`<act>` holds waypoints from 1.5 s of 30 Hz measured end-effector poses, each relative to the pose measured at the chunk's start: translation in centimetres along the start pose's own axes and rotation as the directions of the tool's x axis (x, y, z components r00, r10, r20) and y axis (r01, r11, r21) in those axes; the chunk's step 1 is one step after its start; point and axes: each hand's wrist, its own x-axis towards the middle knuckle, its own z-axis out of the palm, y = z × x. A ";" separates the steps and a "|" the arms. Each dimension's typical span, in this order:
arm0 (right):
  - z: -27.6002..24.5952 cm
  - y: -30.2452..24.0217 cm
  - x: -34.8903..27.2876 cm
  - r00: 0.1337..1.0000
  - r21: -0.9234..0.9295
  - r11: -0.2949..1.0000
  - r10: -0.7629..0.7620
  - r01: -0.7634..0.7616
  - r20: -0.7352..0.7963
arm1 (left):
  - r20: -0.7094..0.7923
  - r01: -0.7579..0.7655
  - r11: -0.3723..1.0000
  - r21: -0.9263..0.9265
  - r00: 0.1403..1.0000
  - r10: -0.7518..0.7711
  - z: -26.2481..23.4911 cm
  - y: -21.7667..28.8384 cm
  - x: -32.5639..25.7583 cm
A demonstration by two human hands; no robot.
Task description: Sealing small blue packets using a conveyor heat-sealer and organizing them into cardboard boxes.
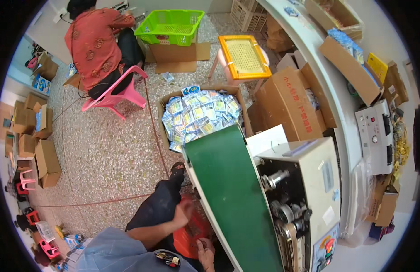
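My left hand (pixel 185 213) is over the far part of an orange-red plastic thing (pixel 185 242), perhaps a basin or basket, beside my leg. Motion smears its fingers, so what they hold cannot be told. My right hand (pixel 205 255) is at the near right side of the red thing, thumb and fingers drawn together; anything between them is too small to make out. Right beside both hands runs the green conveyor belt (pixel 230 195) of a machine. Past its far end, a cardboard box (pixel 246 113) is heaped with small blue-and-white packets (pixel 201 113).
The machine's cream housing (pixel 318 181) with exposed rollers (pixel 282 208) borders the belt. Beyond stand a large carton (pixel 287 104), a yellow-topped stool (pixel 244 56) and a green basket (pixel 171 27). A person in red (pixel 92 47) sits on a pink chair (pixel 121 93) at far left.
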 end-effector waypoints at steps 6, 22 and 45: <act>4.2 2.0 -0.8 0.967 0.264 0.931 0.247 -0.253 0.056 | -0.037 -0.441 0.740 0.508 0.847 0.531 -7.7 18.1 21.6; 3.7 6.7 -1.0 0.940 -0.248 0.923 0.327 -0.295 0.097 | 0.478 -0.545 0.214 0.811 0.827 0.296 8.6 21.0 40.1; 4.3 -0.2 1.9 0.846 0.138 0.841 0.494 -0.523 0.201 | 0.584 -0.753 0.433 0.495 0.657 0.476 -10.0 17.9 37.4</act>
